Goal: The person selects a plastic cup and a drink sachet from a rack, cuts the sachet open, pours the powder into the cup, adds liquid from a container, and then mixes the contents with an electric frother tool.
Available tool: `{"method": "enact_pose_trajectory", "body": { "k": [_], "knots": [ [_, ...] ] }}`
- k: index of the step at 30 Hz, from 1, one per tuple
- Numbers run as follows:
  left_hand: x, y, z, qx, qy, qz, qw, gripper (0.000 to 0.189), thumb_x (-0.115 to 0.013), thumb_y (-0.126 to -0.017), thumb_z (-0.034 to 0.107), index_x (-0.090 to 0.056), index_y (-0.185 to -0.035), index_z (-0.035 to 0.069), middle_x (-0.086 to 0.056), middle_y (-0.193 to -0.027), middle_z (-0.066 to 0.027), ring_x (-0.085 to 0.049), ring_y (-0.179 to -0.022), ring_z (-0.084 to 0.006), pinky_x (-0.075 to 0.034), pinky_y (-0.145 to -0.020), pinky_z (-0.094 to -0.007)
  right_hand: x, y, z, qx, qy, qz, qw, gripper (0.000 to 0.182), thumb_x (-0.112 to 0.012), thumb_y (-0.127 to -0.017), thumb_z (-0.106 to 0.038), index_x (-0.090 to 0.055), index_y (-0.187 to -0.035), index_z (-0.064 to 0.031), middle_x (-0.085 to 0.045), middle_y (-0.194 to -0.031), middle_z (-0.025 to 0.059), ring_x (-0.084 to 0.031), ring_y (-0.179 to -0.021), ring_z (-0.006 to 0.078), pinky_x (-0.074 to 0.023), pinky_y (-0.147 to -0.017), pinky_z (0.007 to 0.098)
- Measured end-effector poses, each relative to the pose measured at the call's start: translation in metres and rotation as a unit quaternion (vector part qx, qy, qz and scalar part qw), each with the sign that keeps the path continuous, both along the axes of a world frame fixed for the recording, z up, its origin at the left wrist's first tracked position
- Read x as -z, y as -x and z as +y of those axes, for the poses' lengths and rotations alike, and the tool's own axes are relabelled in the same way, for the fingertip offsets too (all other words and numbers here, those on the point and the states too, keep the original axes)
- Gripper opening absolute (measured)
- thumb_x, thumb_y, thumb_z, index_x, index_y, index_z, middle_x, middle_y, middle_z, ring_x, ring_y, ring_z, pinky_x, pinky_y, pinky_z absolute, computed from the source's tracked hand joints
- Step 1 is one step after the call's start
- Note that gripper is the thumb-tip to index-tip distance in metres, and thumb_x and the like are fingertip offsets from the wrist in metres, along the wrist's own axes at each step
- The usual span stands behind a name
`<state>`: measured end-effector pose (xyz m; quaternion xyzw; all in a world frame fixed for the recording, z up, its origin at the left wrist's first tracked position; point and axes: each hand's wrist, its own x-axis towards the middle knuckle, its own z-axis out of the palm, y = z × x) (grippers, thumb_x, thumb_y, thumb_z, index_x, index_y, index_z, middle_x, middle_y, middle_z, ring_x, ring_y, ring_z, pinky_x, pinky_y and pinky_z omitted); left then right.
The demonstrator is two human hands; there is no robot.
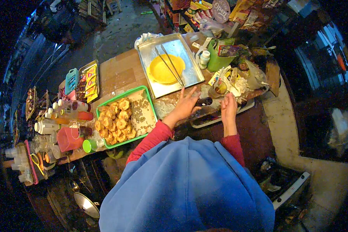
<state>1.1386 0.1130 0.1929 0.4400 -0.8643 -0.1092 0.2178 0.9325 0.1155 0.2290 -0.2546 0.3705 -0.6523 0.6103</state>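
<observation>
My left hand (185, 105) is over the table's front edge with its upper fingers spread. Its fingers and thumb lie against a small dark cylindrical object (204, 101); whether they grip it is unclear. To the right, my right hand (229, 105) has its fingers curled together, and anything inside them is hidden. Just beyond it stands a drinking glass (218, 88) with dark content. Metal tongs (168, 66) lie across a yellow plastic basin (162, 69) in a rectangular metal tray (192, 71). Left of my left hand, browned fried pieces (116, 121) are heaped in a green-rimmed tray (145, 111).
Bottles (84, 115), a red plastic container (69, 139) and a green-lidded jar (88, 146) crowd the left end. A green container (219, 56) and a white bottle (204, 59) stand at back right, near a plastic bag (255, 76). Sachets (91, 82) lie in a far-left tray.
</observation>
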Motion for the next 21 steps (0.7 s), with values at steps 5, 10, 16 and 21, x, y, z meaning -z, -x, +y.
{"method": "enact_pose_trajectory", "body": {
  "k": [5,10,16,21],
  "knots": [
    [0.003,-0.004,-0.001,0.004,-0.015,0.001,1.0,0.064,-0.058,-0.082,0.037,-0.037,-0.131,0.002,-0.049,-0.127,-0.0119,-0.02,-0.135,-0.0254,-0.005,-0.106,-0.0578,-0.007,-0.024,0.02,-0.19,0.104,0.353,0.91,0.05,-0.064,-0.08,-0.013,-0.042,-0.125,-0.0088,-0.045,-0.119,0.0041,-0.05,-0.092,0.0093,-0.042,-0.07,0.0224],
    [-0.007,-0.015,-0.001,-0.006,-0.059,0.06,0.996,0.081,-0.063,-0.076,0.045,-0.029,-0.135,0.002,-0.034,-0.139,-0.0158,-0.018,-0.135,-0.0306,-0.01,-0.107,-0.0545,-0.017,-0.054,0.009,-0.1,0.192,0.507,0.834,0.024,-0.066,-0.081,-0.015,-0.055,-0.1,-0.0049,-0.061,-0.095,0.0059,-0.056,-0.092,0.0146,-0.0435,-0.078,0.027],
    [0.02,-0.073,0.009,-0.012,-0.197,0.239,0.951,0.114,-0.084,-0.052,0.042,-0.02,-0.136,-0.001,-0.026,-0.14,-0.023,-0.025,-0.132,-0.0352,-0.023,-0.107,-0.0415,-0.019,-0.067,-0.002,-0.085,0.162,0.538,0.823,0.027,-0.067,-0.08,-0.022,-0.055,-0.098,-0.0066,-0.063,-0.087,0.0097,-0.061,-0.077,0.0245,-0.0472,-0.068,0.0326],
    [0.052,-0.055,0.018,-0.04,-0.208,0.308,0.927,0.108,-0.086,-0.049,0.033,-0.026,-0.133,0.001,-0.037,-0.133,-0.019,-0.037,-0.125,-0.0301,-0.029,-0.104,-0.0362,-0.017,-0.077,-0.006,-0.105,0.197,0.559,0.798,0.027,-0.067,-0.08,-0.019,-0.054,-0.1,-0.0055,-0.064,-0.09,0.0068,-0.063,-0.078,0.0169,-0.0483,-0.061,0.0276]
  ]
}}
